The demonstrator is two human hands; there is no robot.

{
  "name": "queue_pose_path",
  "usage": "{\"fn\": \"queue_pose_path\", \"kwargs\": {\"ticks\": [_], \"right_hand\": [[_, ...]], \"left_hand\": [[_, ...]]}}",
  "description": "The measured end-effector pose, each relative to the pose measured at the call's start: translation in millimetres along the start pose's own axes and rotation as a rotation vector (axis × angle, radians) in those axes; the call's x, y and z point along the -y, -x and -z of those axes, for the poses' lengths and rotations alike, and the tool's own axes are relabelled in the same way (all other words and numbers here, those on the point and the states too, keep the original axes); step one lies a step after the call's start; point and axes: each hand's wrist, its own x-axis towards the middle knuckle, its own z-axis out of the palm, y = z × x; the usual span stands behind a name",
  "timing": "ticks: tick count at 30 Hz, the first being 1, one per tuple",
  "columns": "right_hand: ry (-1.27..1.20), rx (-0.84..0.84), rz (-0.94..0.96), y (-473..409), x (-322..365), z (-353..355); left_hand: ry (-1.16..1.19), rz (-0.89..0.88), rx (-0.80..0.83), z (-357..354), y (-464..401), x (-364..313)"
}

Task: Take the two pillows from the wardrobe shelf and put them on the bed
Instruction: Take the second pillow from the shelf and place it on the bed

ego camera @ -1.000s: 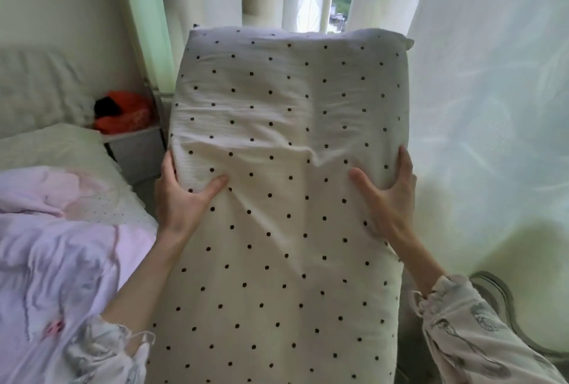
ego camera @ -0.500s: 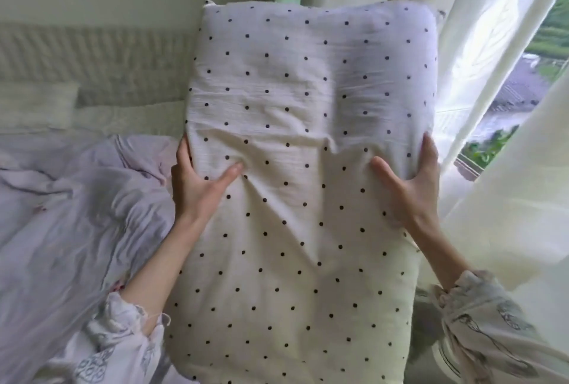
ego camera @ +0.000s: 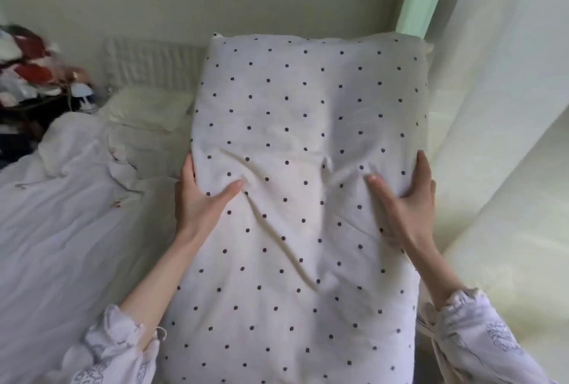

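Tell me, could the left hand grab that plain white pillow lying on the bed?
Probably not right now: the left hand grips the dotted pillow. The white pillow lies uncovered further off, so once freed it likely could.

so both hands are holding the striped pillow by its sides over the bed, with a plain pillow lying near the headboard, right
Not quite: the pillow is polka-dotted, dark dots on white, not striped. The head view shows it. The rest stands: the left hand and right hand grip its sides over the bed, and a plain pillow lies near the headboard.
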Motion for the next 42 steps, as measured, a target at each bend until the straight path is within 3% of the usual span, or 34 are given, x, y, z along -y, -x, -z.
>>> {"fn": "queue_pose_path", "kwargs": {"ticks": [11, 19, 29, 42], "right_hand": [[-0.071, 0.174, 0.026, -184.1, -36.6, -121.7], [0.005, 0.188, 0.014, -329.7, -69.5, -222.0], [0.05, 0.13, 0.017, -517.4, -126.8, -288.0], [0.093, 0.404, 0.111, -774.4, -185.7, -413.7]], "left_hand": [[-0.095, 0.097, -0.161, -69.8, -148.5, 29.2], [-0.155, 0.18, -0.157, -149.6, -303.9, 70.7], [-0.151, 0.223, -0.074, -283.3, -462.3, 98.0], [-0.089, 0.374, -0.277, -427.5, -615.5, 144.6]]}}
